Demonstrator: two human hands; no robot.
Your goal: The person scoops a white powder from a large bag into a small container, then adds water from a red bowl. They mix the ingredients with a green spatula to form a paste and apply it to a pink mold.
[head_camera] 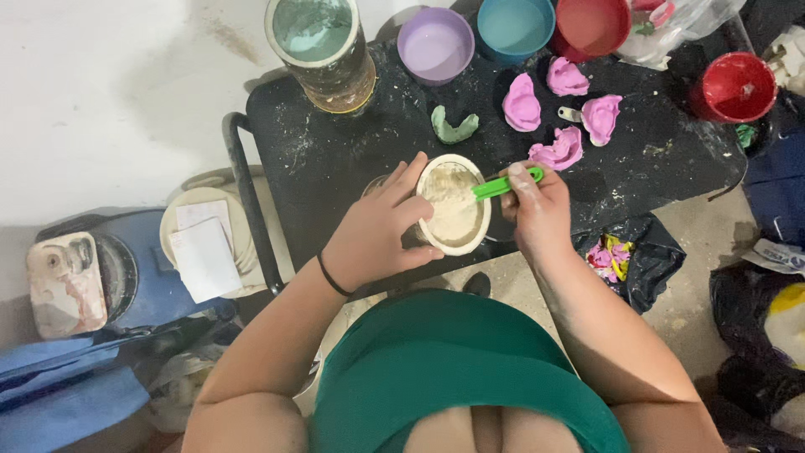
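Left hand (377,231) wraps the side of a small cream mixing bowl (454,205), fingers curled round the rim, grip clenched on it; bowl sits at the near edge of the black desk (335,159), just in front of the person's body. Right hand (537,210) pinches a green plastic spatula (503,184), grip closed on the handle, blade end dipped into the pale powdery or pasty mix inside the bowl. Bowl looks like soft flexible rubber, light, so it likely deforms if squeezed; best taken by the wall as the hand does now, with the mix liable to spill if tipped. Spatula looks stiff, thin, light, maybe slick with residue on the fingers. Desk top is matte black, dusted with white powder. Behind the bowl: pink set moulds (562,109), lumpy and rounded, and a green curved mould piece (454,127). At the far edge a purple cup (436,44), a blue cup (514,27), a red cup (738,86), smooth plastic, and a tall tub (323,50) holding what seems greenish-grey powder, hard to tell.
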